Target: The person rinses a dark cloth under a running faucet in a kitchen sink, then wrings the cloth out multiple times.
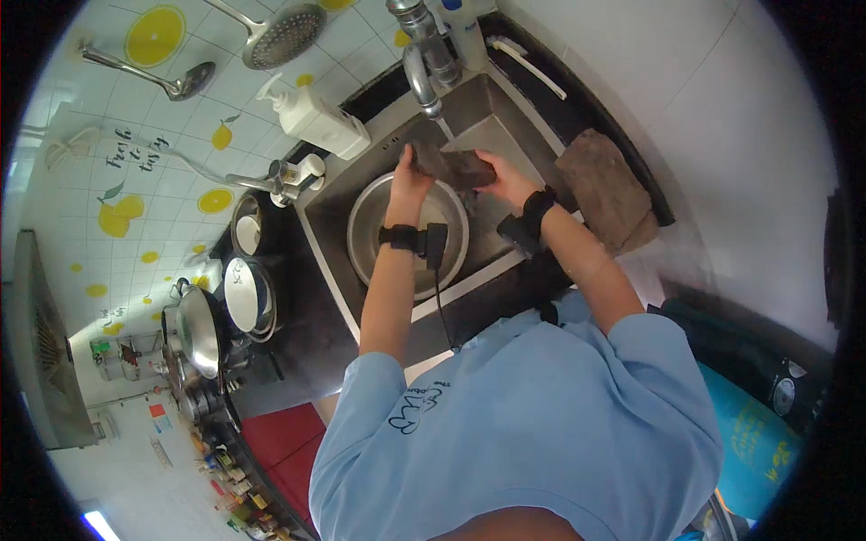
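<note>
Both hands hold a wet brown cloth over the sink. My left hand grips its left end, and my right hand grips its right end. Just beyond the cloth, a thin stream of water runs from the metal faucet. Beneath my left hand and wrist, a round metal basin stands in the sink. Each wrist wears a black strap with a small device. A folded brown cloth lies on the counter to the right of the sink.
A white pump bottle stands at the sink's far left edge. A white-handled brush lies on the dark ledge at the right. Bowls and a metal wok are at the left. A ladle and a skimmer hang on the tiled wall.
</note>
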Available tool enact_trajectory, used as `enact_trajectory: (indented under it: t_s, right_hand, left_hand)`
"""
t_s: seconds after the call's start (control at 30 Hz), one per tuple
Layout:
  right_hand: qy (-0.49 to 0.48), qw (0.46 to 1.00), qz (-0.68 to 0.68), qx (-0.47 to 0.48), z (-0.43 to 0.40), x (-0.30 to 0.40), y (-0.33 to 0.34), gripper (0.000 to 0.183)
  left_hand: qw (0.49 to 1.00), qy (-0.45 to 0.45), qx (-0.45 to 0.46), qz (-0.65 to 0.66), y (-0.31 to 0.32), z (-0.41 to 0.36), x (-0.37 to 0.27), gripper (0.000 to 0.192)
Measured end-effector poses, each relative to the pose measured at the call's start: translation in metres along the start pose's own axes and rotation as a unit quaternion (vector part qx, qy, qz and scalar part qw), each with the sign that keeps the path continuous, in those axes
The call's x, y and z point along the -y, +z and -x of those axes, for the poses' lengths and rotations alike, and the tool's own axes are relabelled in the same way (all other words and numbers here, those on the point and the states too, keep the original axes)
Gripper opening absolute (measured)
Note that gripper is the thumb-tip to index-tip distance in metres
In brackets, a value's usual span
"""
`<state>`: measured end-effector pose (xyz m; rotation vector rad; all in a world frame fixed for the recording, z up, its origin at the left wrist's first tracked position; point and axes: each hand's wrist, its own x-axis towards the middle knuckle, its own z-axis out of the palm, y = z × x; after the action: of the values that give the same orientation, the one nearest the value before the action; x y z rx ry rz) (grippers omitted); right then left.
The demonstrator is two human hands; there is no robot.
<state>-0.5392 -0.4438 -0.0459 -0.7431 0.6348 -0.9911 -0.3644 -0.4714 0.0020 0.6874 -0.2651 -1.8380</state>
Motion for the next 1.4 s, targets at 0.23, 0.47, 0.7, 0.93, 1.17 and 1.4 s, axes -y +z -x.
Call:
enact_trajectory:
  t_s: [0.23,0.47,0.7,0.93,1.17,1.4]
  right_hand:
    - [0.097,0.989,-0.055,-0.101,-0.008,0.045,0.029,0.026]
    - [0.096,0.980,0.144,-0.102,0.007,0.038,0.059,0.055]
    - [0.033,0.919,0.390,-0.050,0.014,0.041,0.064,0.051]
    - [-0.202,0.736,0.615,-0.200,0.022,0.014,0.077,0.054]
    - [-0.081,0.838,0.475,-0.257,0.011,0.002,0.061,0.038]
    - [-0.024,0.816,0.523,-0.246,-0.012,-0.024,0.024,0.038]
  left_hand:
    - [0.953,-0.009,-0.079,-0.291,-0.039,0.030,0.053,0.031]
    - [0.992,-0.055,-0.047,-0.100,-0.048,-0.003,0.079,0.038]
    - [0.990,-0.134,0.043,0.003,-0.008,0.024,0.067,0.043]
    - [0.998,-0.044,0.025,0.039,-0.022,0.019,0.087,0.041]
    - [0.991,-0.042,-0.115,-0.049,-0.002,0.028,0.094,0.038]
    - [0.993,-0.104,-0.060,0.003,-0.014,0.034,0.093,0.035]
